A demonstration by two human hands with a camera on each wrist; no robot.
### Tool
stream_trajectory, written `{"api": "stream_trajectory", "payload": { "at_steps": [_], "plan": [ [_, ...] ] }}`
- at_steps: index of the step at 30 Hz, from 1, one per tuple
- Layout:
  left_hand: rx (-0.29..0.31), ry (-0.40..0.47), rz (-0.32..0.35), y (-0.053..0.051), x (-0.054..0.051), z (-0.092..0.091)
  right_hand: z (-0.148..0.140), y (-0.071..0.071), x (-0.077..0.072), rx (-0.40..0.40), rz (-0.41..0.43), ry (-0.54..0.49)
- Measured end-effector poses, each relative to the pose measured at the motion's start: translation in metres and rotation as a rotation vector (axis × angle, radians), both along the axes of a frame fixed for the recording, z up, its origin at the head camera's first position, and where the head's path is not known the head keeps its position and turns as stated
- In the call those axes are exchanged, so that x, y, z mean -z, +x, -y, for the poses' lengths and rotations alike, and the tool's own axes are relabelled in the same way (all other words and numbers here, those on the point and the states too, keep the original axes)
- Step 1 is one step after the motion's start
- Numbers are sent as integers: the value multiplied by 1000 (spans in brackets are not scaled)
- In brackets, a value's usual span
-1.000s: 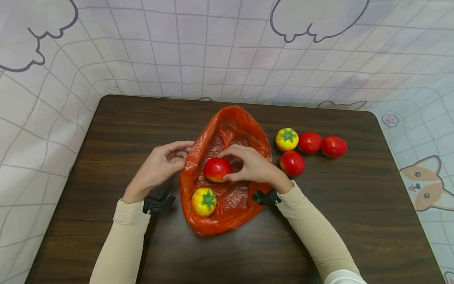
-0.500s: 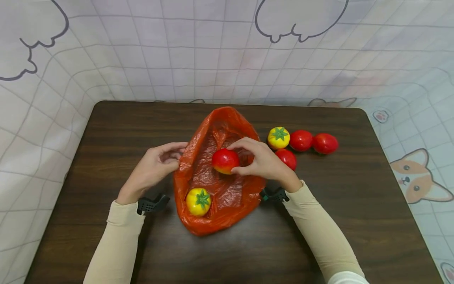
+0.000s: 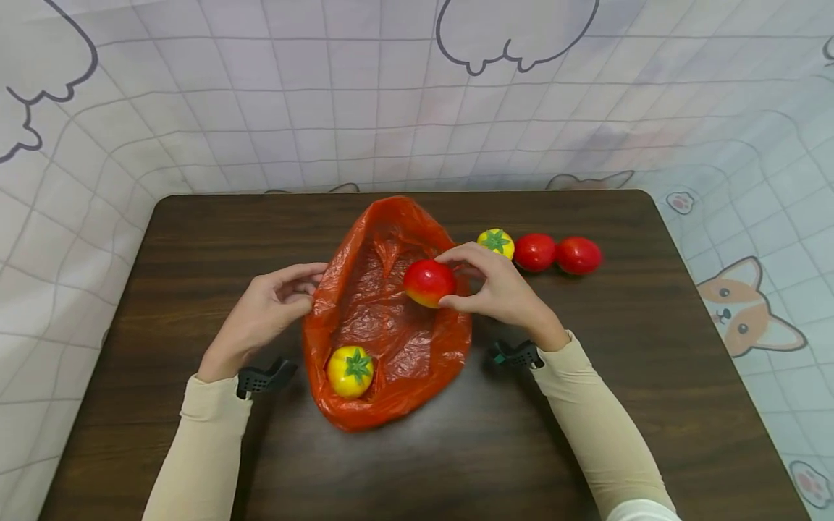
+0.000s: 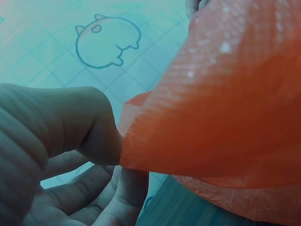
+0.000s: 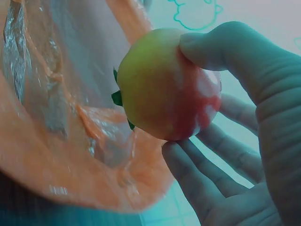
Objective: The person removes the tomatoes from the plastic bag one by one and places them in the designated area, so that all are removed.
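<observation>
An orange-red plastic bag (image 3: 386, 327) lies spread open on the table, with a yellow tomato (image 3: 350, 372) with green leaves inside its near left part. My left hand (image 3: 258, 317) pinches the bag's left rim; in the left wrist view, thumb and finger meet on the film (image 4: 211, 127). Between the thumb and fingers of my right hand (image 3: 504, 295) is a red-and-yellow tomato (image 3: 428, 282), above the bag's right side. The right wrist view shows that tomato (image 5: 162, 87) with its green leaves facing the bag.
Behind my right hand, a yellow tomato (image 3: 496, 242) and two red tomatoes (image 3: 535, 252) (image 3: 579, 256) sit in a row at the back right of the brown table (image 3: 625, 333). Patterned cloth (image 3: 365, 94) hangs beyond the table's back edge.
My right hand, holding the red-and-yellow tomato, has moved right across the bag towards its right rim. The red tomato nearest that hand is now out of sight. My left hand keeps its pinch.
</observation>
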State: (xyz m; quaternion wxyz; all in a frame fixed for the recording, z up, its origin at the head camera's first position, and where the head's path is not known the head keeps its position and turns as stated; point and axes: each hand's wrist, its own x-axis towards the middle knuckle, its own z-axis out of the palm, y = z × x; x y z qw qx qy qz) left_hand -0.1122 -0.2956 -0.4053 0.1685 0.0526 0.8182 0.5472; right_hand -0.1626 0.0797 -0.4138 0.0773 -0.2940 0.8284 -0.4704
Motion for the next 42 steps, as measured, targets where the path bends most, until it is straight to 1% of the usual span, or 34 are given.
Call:
{"api": "stream_trajectory", "payload": {
  "at_steps": [8, 15, 19, 23, 27, 37, 42],
  "plan": [
    [0, -25, -8, 0, 0, -1, -25, 5, 0, 106, 24, -34],
    [8, -35, -22, 1, 0, -1, -47, 9, 2, 189, 10, -75],
    [9, -45, -25, 0, 1, 0, -57, 13, 3, 241, 8, -78],
    [-3, -33, -23, 1, 1, -1, -67, 16, 4, 287, 16, -79],
    [6, -29, -27, 1, 1, -2, -80, 18, 7, 330, 16, -86],
    [11, -19, -45, 3, 1, 2, -103, 25, 13, 414, -5, -89],
    [6, -35, -36, 3, 1, 2, -112, 28, 16, 436, -13, -77]
  ]
}}
